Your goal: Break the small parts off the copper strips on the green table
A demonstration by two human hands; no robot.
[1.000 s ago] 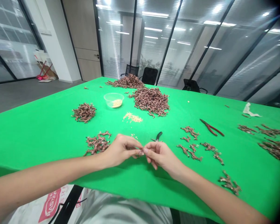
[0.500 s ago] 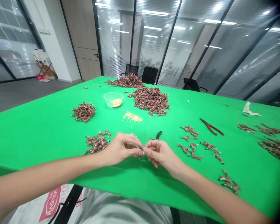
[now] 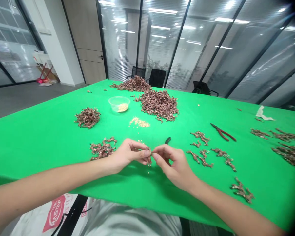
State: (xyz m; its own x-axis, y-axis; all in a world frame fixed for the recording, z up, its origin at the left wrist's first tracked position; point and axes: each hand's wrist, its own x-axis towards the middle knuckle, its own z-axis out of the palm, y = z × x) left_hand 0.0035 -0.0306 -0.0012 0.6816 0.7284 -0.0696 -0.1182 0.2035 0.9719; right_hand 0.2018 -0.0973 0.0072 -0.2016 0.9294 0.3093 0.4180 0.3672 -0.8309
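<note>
Near the table's front edge, my left hand (image 3: 131, 155) pinches a small brown figure-like piece (image 3: 149, 160) with thin limb-like ends between thumb and fingers. My right hand (image 3: 174, 164) closes its thumb and forefinger on the same piece from the right. Most of it is hidden by the fingertips. Just beyond my hands lies a tool with a black handle (image 3: 167, 140), partly covered. A loose group of similar brown pieces (image 3: 102, 150) is left of my left hand. Tiny pale bits (image 3: 139, 122) are scattered on the green cloth ahead.
A clear plastic bowl (image 3: 119, 104) holds more pale bits. Large brown heaps (image 3: 159, 105) lie farther back, with a smaller heap (image 3: 88, 117) at left. Red-handled pliers (image 3: 223, 132), scattered pieces (image 3: 200, 159) and a white scrap (image 3: 263, 113) lie right on the green cloth (image 3: 39, 141).
My right hand has shifted slightly right and turned, its thumb and forefinger now stretched toward the piece. A tiny pale bit now shows below the fingertips. The view has shifted slightly.
</note>
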